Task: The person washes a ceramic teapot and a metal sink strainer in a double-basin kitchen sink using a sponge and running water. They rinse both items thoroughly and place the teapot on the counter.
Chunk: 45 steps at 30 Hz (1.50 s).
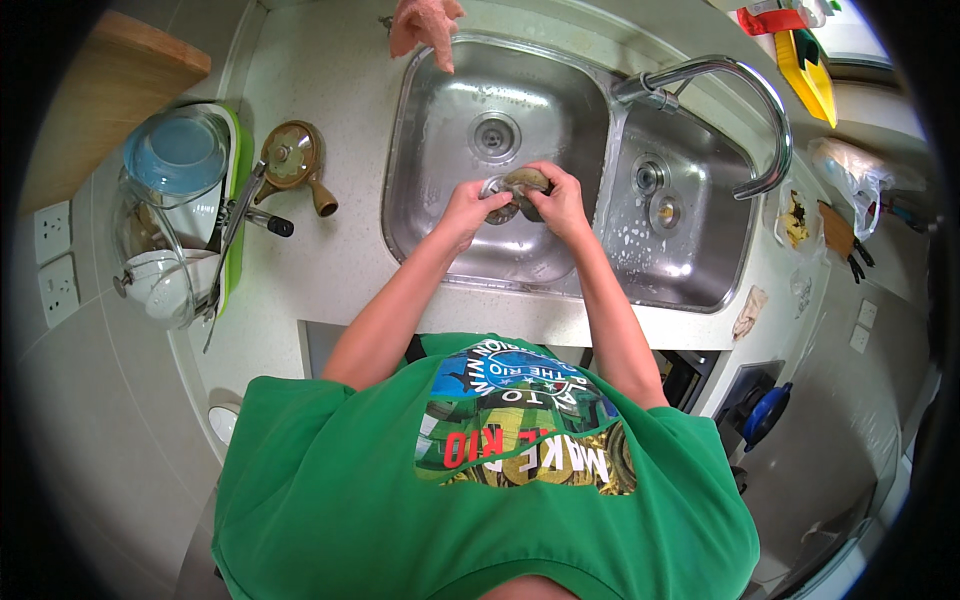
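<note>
Both my hands are over the front part of the large stainless steel sink basin (442,135). In the fingers of my left hand (466,212) is a small round metal piece (501,213), perhaps a sink strainer. My right hand (562,204) grips a dull olive-brown, rounded pad-like thing (526,178) that touches the metal piece. My fingers cover much of both, so their exact kind is unclear. Behind my hands, the basin's round drain (494,137) shows.
A chrome faucet (757,82) arches over the smaller basin (697,255), which holds white suds and a round metal part (665,213). Left are a lidded brown pot (291,154) and a green dish rack (238,247) of dishes. A pink cloth (424,26) hangs at the back.
</note>
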Tool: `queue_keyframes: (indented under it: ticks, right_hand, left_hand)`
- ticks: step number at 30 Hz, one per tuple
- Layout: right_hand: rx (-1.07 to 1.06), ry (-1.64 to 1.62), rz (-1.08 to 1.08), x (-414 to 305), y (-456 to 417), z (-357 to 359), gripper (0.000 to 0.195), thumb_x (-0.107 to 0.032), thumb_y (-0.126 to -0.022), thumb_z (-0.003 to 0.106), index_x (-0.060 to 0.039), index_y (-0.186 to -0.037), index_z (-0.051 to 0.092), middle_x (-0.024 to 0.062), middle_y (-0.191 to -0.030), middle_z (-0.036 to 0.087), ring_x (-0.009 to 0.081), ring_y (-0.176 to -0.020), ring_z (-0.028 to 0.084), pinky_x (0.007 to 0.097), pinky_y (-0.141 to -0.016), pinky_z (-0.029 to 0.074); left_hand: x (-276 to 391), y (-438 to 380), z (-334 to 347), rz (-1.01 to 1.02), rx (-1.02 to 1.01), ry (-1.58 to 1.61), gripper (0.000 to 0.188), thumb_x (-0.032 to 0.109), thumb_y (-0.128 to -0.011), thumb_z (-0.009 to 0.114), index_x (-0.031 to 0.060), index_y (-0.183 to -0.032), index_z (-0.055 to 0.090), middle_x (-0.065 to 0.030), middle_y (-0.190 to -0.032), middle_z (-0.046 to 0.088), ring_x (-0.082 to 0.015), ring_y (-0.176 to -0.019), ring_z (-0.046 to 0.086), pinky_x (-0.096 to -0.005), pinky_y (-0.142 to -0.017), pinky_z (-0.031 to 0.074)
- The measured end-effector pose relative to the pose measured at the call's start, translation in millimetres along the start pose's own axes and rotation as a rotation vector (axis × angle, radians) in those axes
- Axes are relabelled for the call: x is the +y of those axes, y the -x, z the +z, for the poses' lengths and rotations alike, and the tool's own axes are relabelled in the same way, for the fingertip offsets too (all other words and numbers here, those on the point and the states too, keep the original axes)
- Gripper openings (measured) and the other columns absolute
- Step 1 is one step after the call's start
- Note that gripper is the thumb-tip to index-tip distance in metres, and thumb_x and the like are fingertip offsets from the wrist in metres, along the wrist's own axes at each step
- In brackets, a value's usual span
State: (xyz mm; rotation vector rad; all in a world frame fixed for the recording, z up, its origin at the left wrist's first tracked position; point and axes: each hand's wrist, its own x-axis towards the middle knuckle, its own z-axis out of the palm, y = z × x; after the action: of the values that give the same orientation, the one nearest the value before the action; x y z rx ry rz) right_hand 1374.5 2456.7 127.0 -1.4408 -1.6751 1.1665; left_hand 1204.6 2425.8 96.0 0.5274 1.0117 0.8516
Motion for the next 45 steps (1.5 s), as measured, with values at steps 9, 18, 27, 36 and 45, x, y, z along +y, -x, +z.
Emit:
queue_keyframes:
  ticks: [9,18,27,36,45]
  right_hand:
    - [0.235,-0.397,0.442,3.2,30.7,29.4,0.018,0.001,-0.075,0.066,0.002,-0.093,0.067,0.0034,-0.082,0.067,0.0088,-0.07,0.058,0.0241,-0.065,0.048]
    - [-0.109,-0.305,0.376,2.1,8.9,-5.1,0.02,0.002,-0.073,0.066,0.0014,-0.093,0.068,0.0036,-0.08,0.066,0.0087,-0.07,0.058,0.024,-0.065,0.048]
    - [0.16,-0.412,0.499,4.3,25.6,18.8,0.017,0.001,-0.074,0.068,0.0026,-0.092,0.068,0.0042,-0.081,0.067,0.0087,-0.069,0.058,0.0239,-0.063,0.048]
    - [0.142,-0.615,0.663,-7.0,41.8,30.4,0.029,-0.001,-0.075,0.068,0.002,-0.103,0.064,0.0046,-0.089,0.066,0.0105,-0.076,0.06,0.024,-0.071,0.048]
    - [0.1,-0.743,0.612,-4.4,36.3,15.7,0.034,0.0,-0.074,0.066,-0.003,-0.107,0.06,0.0081,-0.096,0.064,0.0148,-0.088,0.06,0.027,-0.081,0.047]
  left_hand:
    - [-10.1,-9.0,4.6,0.091,0.139,0.099,0.018,0.012,-0.086,0.064,0.0022,-0.101,0.063,-0.0032,-0.092,0.066,-0.0093,-0.083,0.06,-0.0254,-0.074,0.047]
    - [7.0,3.5,-8.6,-0.154,0.01,-0.05,0.025,0.024,-0.083,0.068,0.0032,-0.097,0.066,-0.0013,-0.085,0.066,-0.0088,-0.074,0.06,-0.0249,-0.066,0.048]
    - [-0.2,-4.8,-0.7,0.037,0.069,0.055,0.014,0.017,-0.086,0.063,0.0056,-0.092,0.067,-0.0016,-0.082,0.066,-0.0085,-0.073,0.06,-0.0246,-0.065,0.048]
    - [-17.3,-9.9,9.7,0.069,0.13,0.421,0.019,0.012,-0.086,0.062,0.0013,-0.102,0.059,-0.0077,-0.096,0.064,-0.0142,-0.083,0.061,-0.0298,-0.075,0.049]
    - [-14.2,-6.6,9.6,-0.015,0.123,0.457,0.022,0.016,-0.089,0.061,-0.0013,-0.101,0.058,-0.0089,-0.097,0.063,-0.0157,-0.092,0.06,-0.0307,-0.083,0.048]
